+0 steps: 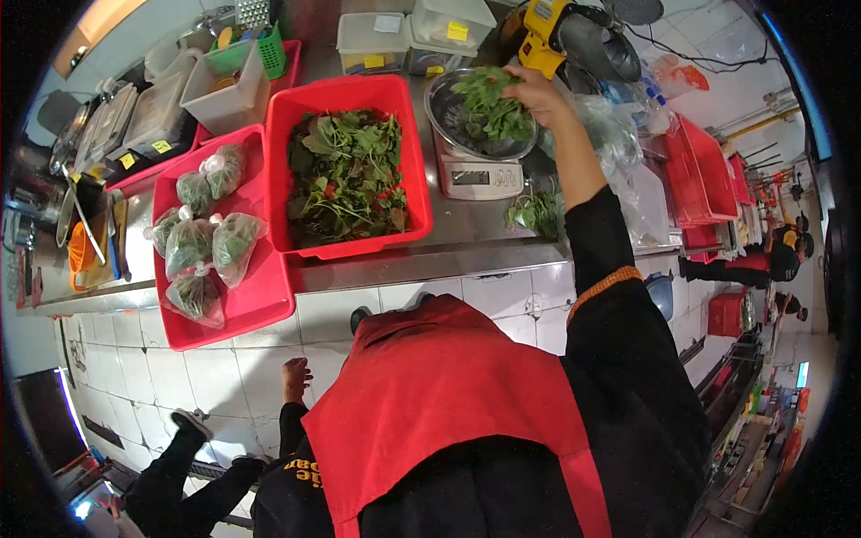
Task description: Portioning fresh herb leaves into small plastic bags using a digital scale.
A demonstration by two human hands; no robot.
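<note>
My right hand grips a bunch of leafy greens over a stainless steel bowl; some of the leaves lie inside the bowl. Beneath the bowl stands a white digital kitchen scale, its display too small to read. My left hand hangs low at my side, away from the counter, with loosely bent fingers and nothing in it. A red plastic tub full of loose greens is left of the scale. More greens lie at the scale's right, near the counter edge.
Several tied plastic bags of greens rest in a red tray overhanging the steel counter. Lidded containers and a yellow-and-black machine stand behind. Clear plastic bags lie right. A person's legs show lower left.
</note>
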